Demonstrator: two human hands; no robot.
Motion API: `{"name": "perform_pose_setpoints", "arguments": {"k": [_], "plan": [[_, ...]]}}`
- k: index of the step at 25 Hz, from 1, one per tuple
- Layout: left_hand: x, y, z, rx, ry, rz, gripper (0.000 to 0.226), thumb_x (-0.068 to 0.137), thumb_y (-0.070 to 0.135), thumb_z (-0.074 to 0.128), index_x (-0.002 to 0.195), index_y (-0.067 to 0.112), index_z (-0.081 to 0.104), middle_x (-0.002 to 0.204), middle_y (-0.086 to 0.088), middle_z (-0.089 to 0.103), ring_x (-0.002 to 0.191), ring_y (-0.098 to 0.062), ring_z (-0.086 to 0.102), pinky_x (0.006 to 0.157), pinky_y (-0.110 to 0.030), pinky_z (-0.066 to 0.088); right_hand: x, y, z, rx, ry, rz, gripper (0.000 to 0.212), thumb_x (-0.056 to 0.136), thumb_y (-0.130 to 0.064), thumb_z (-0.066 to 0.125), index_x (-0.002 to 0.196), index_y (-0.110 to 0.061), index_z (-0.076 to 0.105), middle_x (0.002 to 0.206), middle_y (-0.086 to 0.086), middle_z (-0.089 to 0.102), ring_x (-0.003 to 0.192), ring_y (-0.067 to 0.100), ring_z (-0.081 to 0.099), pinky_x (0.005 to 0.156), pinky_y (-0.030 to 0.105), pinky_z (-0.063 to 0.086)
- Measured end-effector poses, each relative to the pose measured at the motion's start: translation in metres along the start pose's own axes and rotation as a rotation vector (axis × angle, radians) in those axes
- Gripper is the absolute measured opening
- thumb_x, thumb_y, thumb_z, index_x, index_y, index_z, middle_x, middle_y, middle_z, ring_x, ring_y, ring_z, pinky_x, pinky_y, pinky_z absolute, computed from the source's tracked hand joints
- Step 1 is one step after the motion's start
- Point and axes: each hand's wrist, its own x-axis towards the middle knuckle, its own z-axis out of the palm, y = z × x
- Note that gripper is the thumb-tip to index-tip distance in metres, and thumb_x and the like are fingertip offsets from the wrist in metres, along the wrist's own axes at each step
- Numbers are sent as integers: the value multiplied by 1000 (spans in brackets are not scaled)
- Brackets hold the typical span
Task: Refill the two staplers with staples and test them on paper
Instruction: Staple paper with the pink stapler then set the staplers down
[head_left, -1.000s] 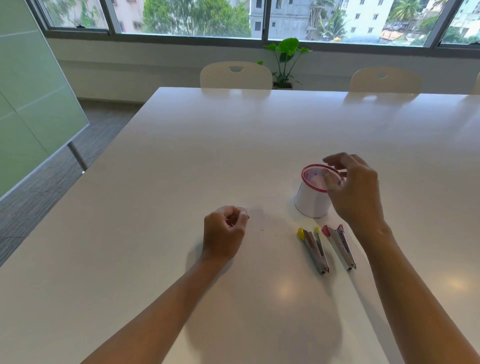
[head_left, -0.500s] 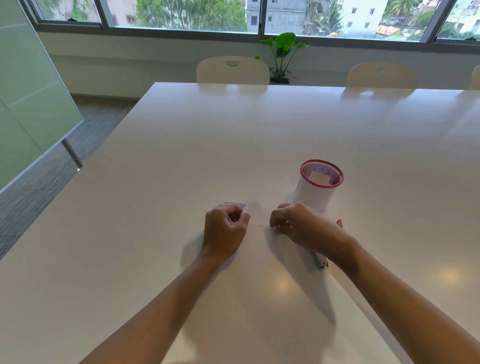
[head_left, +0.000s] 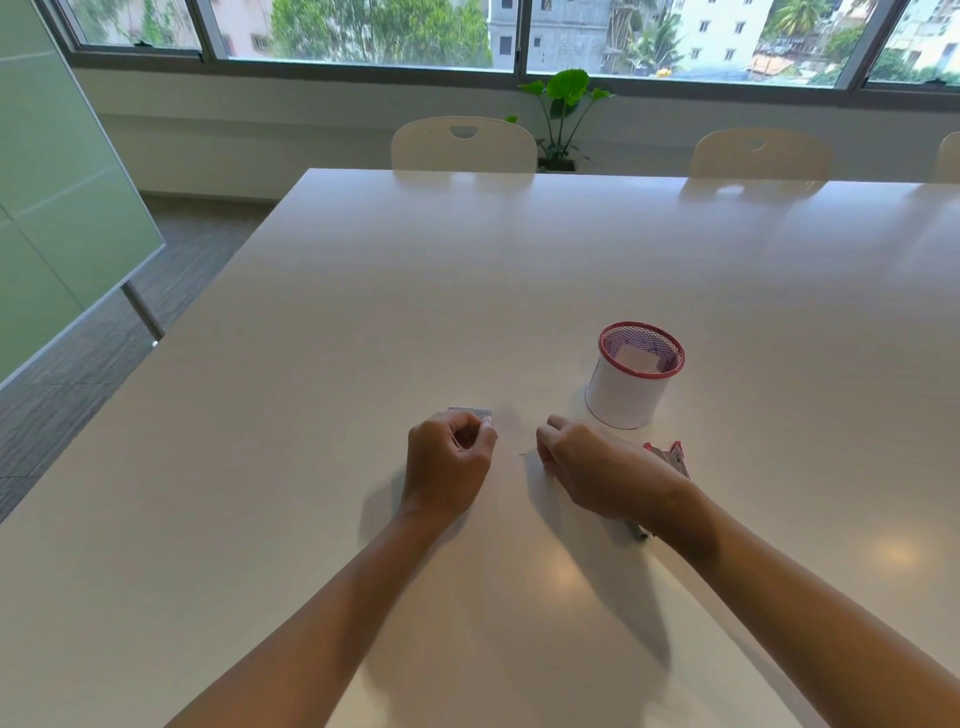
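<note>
My left hand (head_left: 449, 460) is curled on the white table (head_left: 363, 312), its fingers closed on a small pale staple box (head_left: 470, 413) that shows just above the knuckles. Close to its right, my right hand (head_left: 597, 470) rests with its fingertips pinched together on the tabletop. A thin pale sliver (head_left: 522, 453) lies just left of those fingertips; I cannot tell if they touch it. My right wrist hides most of both staplers. Only the red stapler's head (head_left: 670, 456) and a dark tip of the other stapler (head_left: 641, 535) show.
A white mesh cup with a red rim (head_left: 631, 384) stands behind my right hand and holds folded white paper. Cream chairs (head_left: 462, 143) line the far table edge, with a potted plant (head_left: 563, 104) by the window. A frosted glass board (head_left: 62, 208) stands at the left.
My right hand left the cup's rim and came down left over the staplers, landing beside my left hand. The left hand stayed put and the staple box edge now shows.
</note>
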Motion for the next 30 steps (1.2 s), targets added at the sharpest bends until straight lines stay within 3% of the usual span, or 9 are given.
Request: {"name": "perform_pose_setpoints", "arguments": {"k": [2,7,11,14,18,23,26,28,30], "plan": [[-1,1,0,0,1,11,31,88,19,65,59,9,67,62,1,68,61,-13,63,58,-26,48,-3,-4,2,-6,16,-2,13,103,-16,45,110,-11,55,99,2,55,78,10,51,79,27,53],[-2,1,-1,12,-13,20,32,89,20,65,59,8,66,61,0,68,61,-14,62,58,-23,46,-12,-15,-6,251,90,-67,10,101,-15,51,94,-20,46,82,-4,58,70,13,60,64,24,52],[-2,3,0,-23,-9,-19,34,87,16,65,56,3,62,60,-2,67,63,-8,63,58,-19,42,-7,13,-41,380,489,31,12,95,-8,57,104,-15,60,81,-2,65,76,17,66,71,29,55],[-2,2,1,-28,-10,-32,35,88,17,65,56,3,62,56,0,64,56,-4,56,55,-21,40,-9,49,-73,280,723,234,17,91,-2,62,103,-12,67,95,7,70,81,19,66,79,27,56],[-1,1,1,-40,-3,-38,38,88,17,65,53,6,58,59,7,66,64,-8,66,58,-23,44,-11,69,-75,129,702,383,17,91,-4,66,107,-6,71,102,12,74,81,16,64,73,14,45],[-1,3,3,-61,11,-45,34,88,15,66,55,5,63,62,11,66,54,3,56,55,-15,38,-9,32,-60,177,825,252,11,89,-6,66,95,-12,73,93,2,73,81,19,67,77,26,52],[-1,2,2,-47,13,-26,30,87,14,66,58,7,68,63,12,66,57,5,57,57,-13,39,-1,-6,-26,331,562,84,10,89,-9,68,95,-15,72,87,-2,69,75,12,65,74,30,56],[-1,2,1,-29,12,-7,27,88,15,66,62,8,71,66,12,67,59,5,59,58,-13,42,3,-17,-3,378,337,89,16,90,-15,70,105,-14,72,98,0,71,81,8,66,78,26,59],[-2,2,1,-10,16,13,26,88,18,66,64,9,72,70,10,70,61,1,62,60,-15,46,4,-18,10,337,270,124,22,91,-22,69,112,-15,70,107,0,69,89,10,67,83,26,59]]}}
